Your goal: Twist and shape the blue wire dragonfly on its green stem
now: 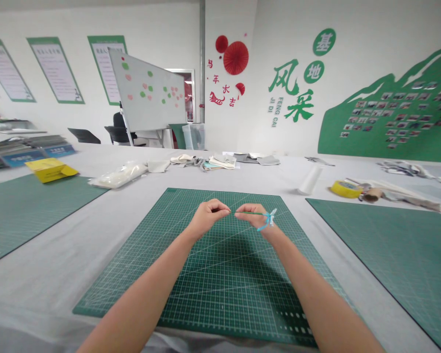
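Note:
Both hands are raised over a green gridded cutting mat (pixel 220 274), fingertips facing each other with a small gap between. My right hand (pixel 250 212) pinches a thin green stem (pixel 255 213) that runs back along the hand toward the wrist. At the stem's far end are light-blue and whitish loops, like a small craft flower (pixel 269 218); its exact material is too small to tell. My left hand (pixel 210 214) is closed in a pinch close to the stem's near tip. Whatever lies between its fingertips, if anything, is hidden or too fine to see.
More cutting mats lie left (pixel 40 211) and right (pixel 389 255). Farther back are a yellow packet (pixel 51 170), a clear plastic bag (pixel 119 175), fabric scraps (pixel 222 162), a whitish roll (pixel 310 180) and yellow tape (pixel 346 189). A whiteboard (pixel 150 108) stands beyond the table.

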The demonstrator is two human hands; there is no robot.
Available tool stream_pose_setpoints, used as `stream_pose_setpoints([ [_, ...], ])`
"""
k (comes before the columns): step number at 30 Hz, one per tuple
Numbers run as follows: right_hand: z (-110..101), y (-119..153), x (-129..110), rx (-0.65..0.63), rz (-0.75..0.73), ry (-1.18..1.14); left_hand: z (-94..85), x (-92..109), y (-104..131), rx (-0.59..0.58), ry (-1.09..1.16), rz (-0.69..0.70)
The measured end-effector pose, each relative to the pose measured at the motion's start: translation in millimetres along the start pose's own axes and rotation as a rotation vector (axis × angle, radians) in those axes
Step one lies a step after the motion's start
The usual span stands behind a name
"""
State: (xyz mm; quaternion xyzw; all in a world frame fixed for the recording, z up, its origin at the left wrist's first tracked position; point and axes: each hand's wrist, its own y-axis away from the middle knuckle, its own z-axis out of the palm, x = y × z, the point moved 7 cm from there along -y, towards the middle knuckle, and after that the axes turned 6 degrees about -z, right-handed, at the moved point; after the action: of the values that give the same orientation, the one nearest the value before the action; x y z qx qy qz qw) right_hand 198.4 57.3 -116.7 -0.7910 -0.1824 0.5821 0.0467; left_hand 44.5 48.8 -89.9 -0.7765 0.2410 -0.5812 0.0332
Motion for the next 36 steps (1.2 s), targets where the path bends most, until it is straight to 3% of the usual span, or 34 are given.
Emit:
stream_pose_setpoints([
  [8,21.4,4.8,-8.5,0.084,-0.077,0.172,-17.9,-20.9,-3.1,0.243,0.038,-0.116],
  [15,31.2,16.2,-36.8,0.105,-0.215,0.405,-20.6,-25.9,-4.5,0.280,-0.026,-0.097],
  [21,36.0,20.9,-47.8,0.079,-0.280,0.516,-19.7,-14.8,-2.3,0.308,-0.206,-0.035],
  [31,22.2,25.9,-63.7,0.149,-0.379,0.681,-1.4,6.4,4.9,0.164,-0.429,0.135],
  [36,10.8,22.0,-60.9,0.175,-0.356,0.686,12.4,10.3,7.0,-0.020,-0.407,0.189],
])
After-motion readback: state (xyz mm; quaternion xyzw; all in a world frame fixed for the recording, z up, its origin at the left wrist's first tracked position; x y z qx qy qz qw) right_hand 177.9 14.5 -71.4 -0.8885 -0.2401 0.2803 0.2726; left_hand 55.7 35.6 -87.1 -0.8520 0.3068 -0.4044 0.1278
